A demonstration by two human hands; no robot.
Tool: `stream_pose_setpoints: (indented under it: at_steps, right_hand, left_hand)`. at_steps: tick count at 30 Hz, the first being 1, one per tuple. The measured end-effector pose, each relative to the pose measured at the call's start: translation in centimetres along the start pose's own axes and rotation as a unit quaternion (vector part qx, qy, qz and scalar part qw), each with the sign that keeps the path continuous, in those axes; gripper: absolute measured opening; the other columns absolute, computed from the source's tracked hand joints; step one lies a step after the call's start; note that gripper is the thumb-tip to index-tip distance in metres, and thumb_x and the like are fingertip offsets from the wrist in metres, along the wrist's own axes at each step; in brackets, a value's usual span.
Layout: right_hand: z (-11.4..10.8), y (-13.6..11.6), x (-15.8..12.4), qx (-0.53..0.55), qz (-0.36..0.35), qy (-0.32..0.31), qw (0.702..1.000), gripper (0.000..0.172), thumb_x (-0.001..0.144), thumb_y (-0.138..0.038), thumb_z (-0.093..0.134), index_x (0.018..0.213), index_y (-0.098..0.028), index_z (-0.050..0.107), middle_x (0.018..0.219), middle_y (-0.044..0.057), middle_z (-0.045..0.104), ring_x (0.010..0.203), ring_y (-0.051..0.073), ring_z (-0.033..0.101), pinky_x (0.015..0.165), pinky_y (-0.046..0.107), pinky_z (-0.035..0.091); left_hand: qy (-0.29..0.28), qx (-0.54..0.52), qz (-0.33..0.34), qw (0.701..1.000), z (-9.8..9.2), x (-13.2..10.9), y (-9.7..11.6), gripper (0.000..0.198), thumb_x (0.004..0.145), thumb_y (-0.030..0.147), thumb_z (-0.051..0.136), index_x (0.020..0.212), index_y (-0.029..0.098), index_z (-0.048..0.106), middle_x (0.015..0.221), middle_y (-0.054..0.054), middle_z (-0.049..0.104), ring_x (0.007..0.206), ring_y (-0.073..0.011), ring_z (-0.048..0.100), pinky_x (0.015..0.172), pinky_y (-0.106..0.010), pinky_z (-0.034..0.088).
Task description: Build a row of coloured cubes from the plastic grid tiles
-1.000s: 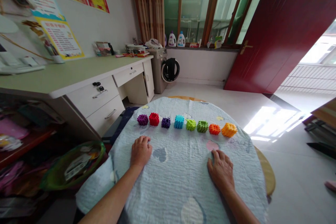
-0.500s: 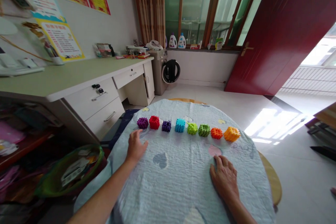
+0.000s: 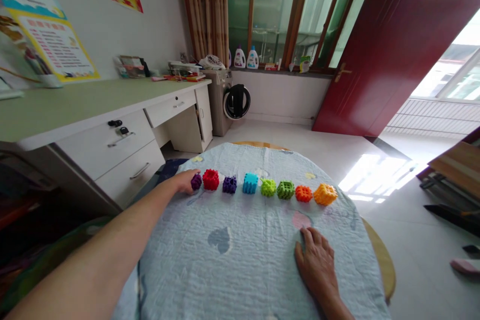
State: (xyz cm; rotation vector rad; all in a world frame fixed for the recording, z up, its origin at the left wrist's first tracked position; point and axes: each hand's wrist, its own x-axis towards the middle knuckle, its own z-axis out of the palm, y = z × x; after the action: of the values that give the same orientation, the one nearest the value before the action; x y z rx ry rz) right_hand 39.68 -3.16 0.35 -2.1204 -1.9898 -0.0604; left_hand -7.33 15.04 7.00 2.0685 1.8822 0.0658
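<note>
A row of several coloured lattice cubes crosses the cloth-covered table (image 3: 247,240). At its left end, my left hand (image 3: 184,181) is closed round the side of a purple cube (image 3: 196,182), which still stands on the cloth. Beside it are a red cube (image 3: 210,180) and a dark violet cube (image 3: 229,184). Further right come a light blue cube (image 3: 250,183), a lime cube (image 3: 268,187), a green cube (image 3: 285,189), an orange-red cube (image 3: 303,193) and a yellow-orange cube (image 3: 325,194). My right hand (image 3: 318,259) lies flat on the cloth, fingers out, holding nothing.
A long desk (image 3: 93,97) with drawers runs along the left wall. Beyond the table stand a washing machine (image 3: 219,100) with its round door open and a red door (image 3: 360,55). The wooden rim (image 3: 382,260) of the table shows at the right.
My left hand has moved left and forward from the near side of the row and taken hold of the purple cube. My right hand stays on the cloth. The view has shifted slightly.
</note>
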Motion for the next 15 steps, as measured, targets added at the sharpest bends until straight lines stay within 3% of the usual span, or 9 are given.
stream_pose_setpoints:
  at_steps: [4, 9, 12, 15]
  right_hand:
    - [0.0, 0.0, 0.0, -0.003, 0.003, -0.003, 1.0, 0.039, 0.088, -0.03, 0.046, 0.124, -0.019, 0.056, 0.131, 0.011, 0.055, 0.121, 0.026, 0.047, 0.103, 0.04, 0.034]
    - [0.0, 0.0, 0.0, 0.0, 0.008, -0.009, 1.0, 0.039, 0.088, -0.03, 0.045, 0.125, -0.02, 0.055, 0.131, 0.011, 0.055, 0.122, 0.026, 0.046, 0.103, 0.04, 0.034]
    - [-0.1, -0.1, 0.0, 0.003, 0.011, -0.012, 1.0, 0.039, 0.088, -0.03, 0.045, 0.125, -0.02, 0.055, 0.131, 0.011, 0.055, 0.122, 0.026, 0.046, 0.103, 0.04, 0.033]
    - [-0.2, -0.1, 0.1, 0.003, 0.012, -0.014, 1.0, 0.039, 0.089, -0.03, 0.045, 0.125, -0.019, 0.056, 0.131, 0.011, 0.055, 0.122, 0.026, 0.046, 0.103, 0.039, 0.032]
  left_hand:
    - [0.009, 0.007, 0.016, 1.0, 0.8, -0.8, 0.1, 0.043, 0.047, 0.026, 0.064, 0.089, 0.021, 0.06, 0.093, -0.004, 0.067, 0.088, -0.0241, 0.062, 0.077, -0.03, 0.047]
    - [0.021, 0.021, 0.012, 0.999, 1.1, -3.5, 0.9, 0.034, 0.054, 0.032, 0.063, 0.086, 0.021, 0.058, 0.082, -0.003, 0.065, 0.077, -0.0211, 0.061, 0.067, -0.029, 0.044]
    - [0.057, -0.003, 0.015, 0.998, 1.8, -6.2, 2.8, 0.035, 0.057, 0.035, 0.065, 0.089, 0.022, 0.058, 0.084, -0.002, 0.066, 0.077, -0.0198, 0.062, 0.068, -0.028, 0.045]
    - [0.086, -0.074, 0.069, 0.991, 3.1, -8.5, 6.4, 0.038, 0.06, 0.034, 0.068, 0.095, 0.023, 0.059, 0.093, -0.002, 0.067, 0.086, -0.0196, 0.062, 0.076, -0.029, 0.047]
